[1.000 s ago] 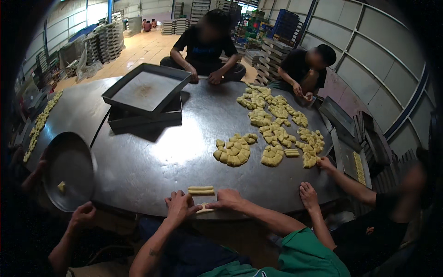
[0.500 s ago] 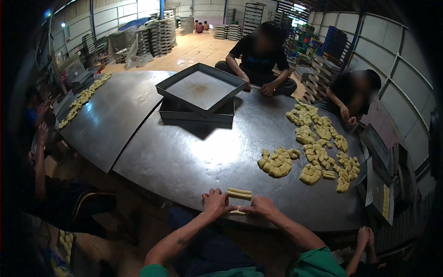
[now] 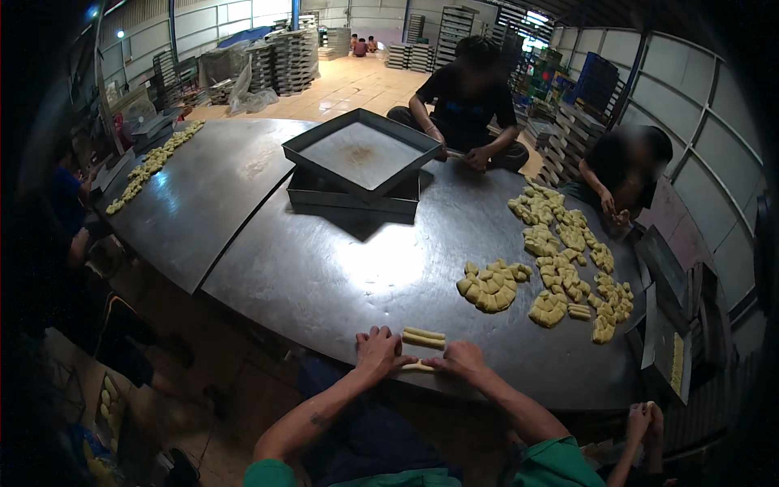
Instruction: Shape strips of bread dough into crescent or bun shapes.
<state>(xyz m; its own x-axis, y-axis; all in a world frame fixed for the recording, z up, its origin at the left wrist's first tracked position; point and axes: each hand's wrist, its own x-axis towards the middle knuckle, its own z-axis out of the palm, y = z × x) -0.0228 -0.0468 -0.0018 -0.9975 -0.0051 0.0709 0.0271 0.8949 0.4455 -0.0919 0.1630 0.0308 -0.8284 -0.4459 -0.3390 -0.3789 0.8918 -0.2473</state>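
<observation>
At the near edge of the round metal desk (image 3: 324, 276), seen from the head camera, both hands rest palm-down on a short dough stick (image 3: 419, 367) lying crosswise between them. The left hand (image 3: 378, 351) covers the stick's left end with fingers spread flat; the right hand (image 3: 461, 359) presses on its right end. Neither hand is clenched: they lie open on the dough, as if rolling it against the steel. Just beyond the fingertips sit two finished dough sticks (image 3: 424, 337), side by side and touching.

To roll well, I judge the palms should stay flat and level, pressing evenly from the middle outward so the stick keeps one thickness, and it should be kept clear of the desk's edge, which is very close.

Farther right lie heaps of cut dough pieces (image 3: 560, 268), well apart from the hands. Toward the middle stands a dark baking tray (image 3: 361, 150), set askew on another tray (image 3: 353, 199). Two other people sit across the desk, one in a dark shirt (image 3: 466, 97), another (image 3: 621, 174) bent over the dough on the right. More dough lines the far left rim (image 3: 150, 166).
</observation>
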